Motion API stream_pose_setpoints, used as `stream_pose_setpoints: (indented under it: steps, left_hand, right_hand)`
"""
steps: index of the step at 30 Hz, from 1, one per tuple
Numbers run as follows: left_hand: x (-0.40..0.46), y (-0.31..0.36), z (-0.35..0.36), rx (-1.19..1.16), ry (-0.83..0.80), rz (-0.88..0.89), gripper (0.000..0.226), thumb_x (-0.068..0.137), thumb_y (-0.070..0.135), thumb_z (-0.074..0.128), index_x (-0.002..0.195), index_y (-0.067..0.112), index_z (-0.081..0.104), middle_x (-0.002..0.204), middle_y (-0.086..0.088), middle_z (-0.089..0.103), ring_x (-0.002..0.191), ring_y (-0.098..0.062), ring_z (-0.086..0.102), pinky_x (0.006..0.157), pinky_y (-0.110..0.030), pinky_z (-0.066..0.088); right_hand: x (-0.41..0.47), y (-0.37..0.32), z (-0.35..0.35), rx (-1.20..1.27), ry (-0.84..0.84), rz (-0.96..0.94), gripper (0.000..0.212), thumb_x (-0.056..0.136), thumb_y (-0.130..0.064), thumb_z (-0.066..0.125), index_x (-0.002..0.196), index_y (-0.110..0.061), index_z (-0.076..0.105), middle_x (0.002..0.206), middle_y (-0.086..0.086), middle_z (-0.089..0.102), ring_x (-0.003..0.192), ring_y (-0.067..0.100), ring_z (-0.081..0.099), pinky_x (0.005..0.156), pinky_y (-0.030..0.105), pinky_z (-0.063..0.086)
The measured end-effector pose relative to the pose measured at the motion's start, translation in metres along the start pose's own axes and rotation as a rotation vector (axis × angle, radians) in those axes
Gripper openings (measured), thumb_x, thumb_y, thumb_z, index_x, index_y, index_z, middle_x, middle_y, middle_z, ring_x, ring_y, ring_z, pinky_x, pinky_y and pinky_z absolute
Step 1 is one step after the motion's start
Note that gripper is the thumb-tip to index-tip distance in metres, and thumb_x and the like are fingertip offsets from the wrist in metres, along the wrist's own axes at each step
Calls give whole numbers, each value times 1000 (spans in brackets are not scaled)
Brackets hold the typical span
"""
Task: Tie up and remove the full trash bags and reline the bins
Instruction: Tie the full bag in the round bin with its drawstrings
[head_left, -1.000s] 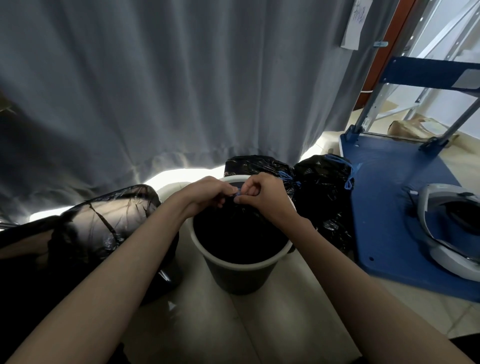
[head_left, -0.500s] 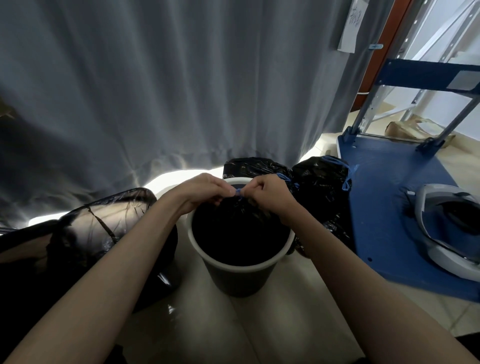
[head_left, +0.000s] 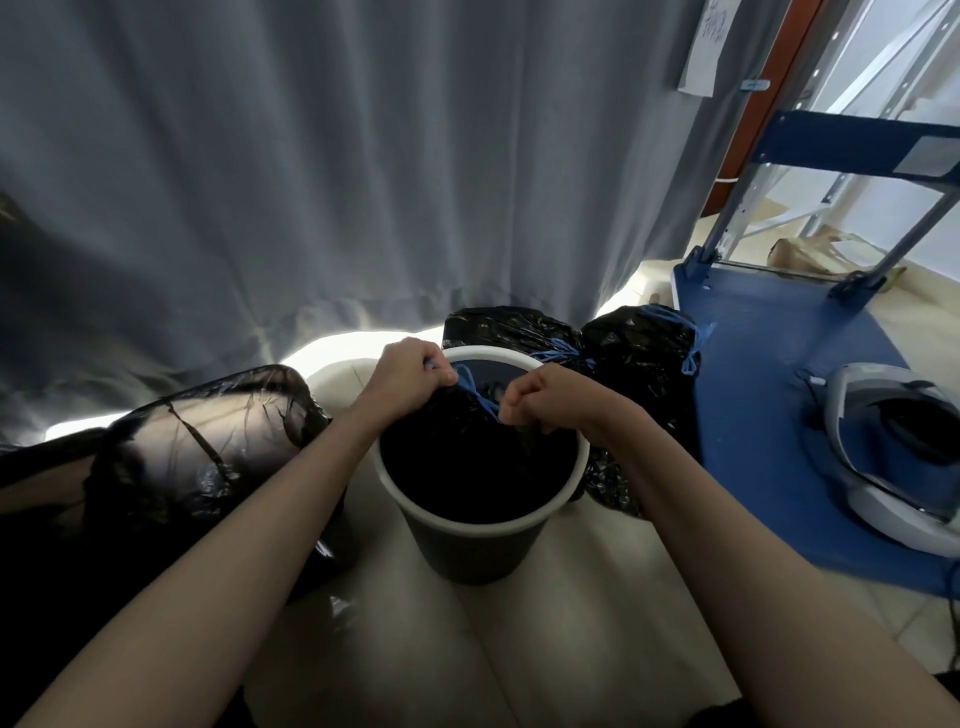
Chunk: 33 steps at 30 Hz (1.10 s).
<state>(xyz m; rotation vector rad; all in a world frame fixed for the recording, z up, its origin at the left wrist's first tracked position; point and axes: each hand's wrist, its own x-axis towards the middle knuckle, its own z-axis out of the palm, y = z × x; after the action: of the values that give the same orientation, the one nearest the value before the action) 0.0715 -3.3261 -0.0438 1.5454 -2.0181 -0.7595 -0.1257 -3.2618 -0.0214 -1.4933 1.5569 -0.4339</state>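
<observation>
A grey curtain (head_left: 311, 182) fills the upper left and middle of the frame, hanging down to a pale floor (head_left: 587, 649). On the right, a blue cart (head_left: 769, 415) with a grey headset (head_left: 893, 452) lying on its deck. Lower left, a big black bag (head_left: 171, 452) slumps on the floor. Dead centre, the bin (head_left: 467, 545), white rim, dark body, and the black trash bag (head_left: 467, 457) sits inside it. Just behind the rim, two tied bags (head_left: 639, 353) with blue knots, touching each other. Over the bin's far edge, the left hand (head_left: 405, 371) and the right hand (head_left: 545, 397) are each fisted tight around an end of the blue drawstring (head_left: 475, 392), which runs taut between them above the bag's gathered mouth.
</observation>
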Motion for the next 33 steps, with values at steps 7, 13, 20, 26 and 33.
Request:
stream_pose_setpoints:
  steps: [7, 13, 20, 26, 33]
  left_hand:
    - [-3, 4, 16, 100, 116, 87, 2, 76, 11, 71, 75, 10, 72, 77, 1, 52, 80, -17, 50, 72, -28, 36]
    - [6, -24, -23, 38, 35, -15, 43, 61, 21, 89, 97, 21, 66, 108, -3, 47, 91, -16, 52, 81, -27, 43]
    - [-16, -3, -5, 150, -298, 91, 39, 60, 22, 90, 95, 19, 72, 80, 0, 65, 70, -11, 56, 69, -28, 45]
    - [-26, 6, 11, 248, -201, 188, 34, 63, 28, 85, 95, 20, 78, 76, -2, 62, 75, -19, 55, 67, -33, 40]
    - [-31, 13, 5, 226, 44, 273, 32, 73, 0, 64, 98, 14, 77, 86, -11, 65, 87, -31, 58, 70, -29, 36]
  right_hand:
    - [-2, 2, -1, -70, -68, -31, 14, 84, -14, 71, 73, -22, 70, 74, -6, 64, 77, 8, 57, 60, 19, 47]
    - [-2, 8, 0, -45, 67, 6, 45, 69, -24, 88, 107, -16, 64, 90, 0, 61, 80, 13, 60, 54, 23, 52]
    - [11, 7, 31, -339, 150, -72, 46, 77, -26, 80, 120, -14, 67, 114, 6, 68, 106, 23, 61, 85, 28, 45]
    - [14, 2, 39, -272, 261, -160, 30, 80, -10, 71, 63, -29, 55, 61, -9, 54, 61, 10, 49, 64, 23, 34]
    - [11, -5, 42, -94, 436, -275, 19, 78, 1, 67, 76, -18, 69, 64, -5, 60, 63, 10, 51, 59, 15, 36]
